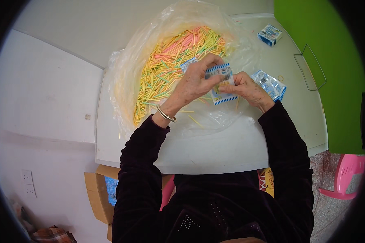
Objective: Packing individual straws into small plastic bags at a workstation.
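A small plastic packet [223, 97] with blue striped edges is held between my hands, over the front part of a large clear plastic bag [123, 77]. My left hand [190, 83], with a bracelet at its wrist, grips the packet from the left, its thumb across the front. From the right, my right hand [249, 90] pinches the packet's side between thumb and fingers. The open bag holds a heap of thin pastel sticks [162, 73] in yellow, pink and green. Another blue-striped packet [188, 63] shows partly behind my left hand; whether that hand touches it I cannot tell.
Flat packets [269, 84] lie right of my right hand, near a rubber band [280, 78]. A stack of packets [269, 35] sits at the table's back right. A wire handle [310, 69] is at the right edge. Below left stands an open cardboard box [97, 194].
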The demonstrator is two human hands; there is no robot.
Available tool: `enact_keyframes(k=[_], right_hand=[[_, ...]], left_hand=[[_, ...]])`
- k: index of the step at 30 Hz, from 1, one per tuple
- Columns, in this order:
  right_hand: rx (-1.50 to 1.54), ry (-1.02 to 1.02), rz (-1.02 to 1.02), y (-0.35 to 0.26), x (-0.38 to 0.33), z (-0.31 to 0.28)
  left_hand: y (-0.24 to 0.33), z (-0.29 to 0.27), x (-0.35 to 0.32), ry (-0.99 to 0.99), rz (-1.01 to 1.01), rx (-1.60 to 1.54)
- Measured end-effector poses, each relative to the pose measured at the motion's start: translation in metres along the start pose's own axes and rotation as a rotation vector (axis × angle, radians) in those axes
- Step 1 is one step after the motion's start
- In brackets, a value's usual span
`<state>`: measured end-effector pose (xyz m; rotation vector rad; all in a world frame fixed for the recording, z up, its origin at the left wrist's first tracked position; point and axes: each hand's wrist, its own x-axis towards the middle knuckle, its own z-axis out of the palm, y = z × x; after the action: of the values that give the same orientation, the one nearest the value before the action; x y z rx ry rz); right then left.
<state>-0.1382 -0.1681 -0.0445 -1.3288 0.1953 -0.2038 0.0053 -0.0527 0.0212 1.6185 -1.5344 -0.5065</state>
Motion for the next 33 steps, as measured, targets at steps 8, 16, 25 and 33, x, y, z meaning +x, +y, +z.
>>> enact_keyframes(k=[8, 16, 25, 33], right_hand=[[-0.187, -0.006, 0.077, 0.003, -0.004, -0.001], [-0.662, 0.498, -0.210, -0.024, -0.054, -0.067], [-1.075, 0.653, -0.101, 0.014, -0.072, -0.072], [-0.911, 0.759, -0.300, 0.021, -0.073, -0.089]], left_hand=[[-0.010, 0.004, 0.000, -0.122, -0.024, -0.104], [-0.060, -0.040, 0.000, -0.007, -0.104, 0.142], [-0.063, 0.012, 0.002, 0.127, 0.135, 0.580], [-0.043, 0.026, 0.004, 0.150, 0.178, 0.557]])
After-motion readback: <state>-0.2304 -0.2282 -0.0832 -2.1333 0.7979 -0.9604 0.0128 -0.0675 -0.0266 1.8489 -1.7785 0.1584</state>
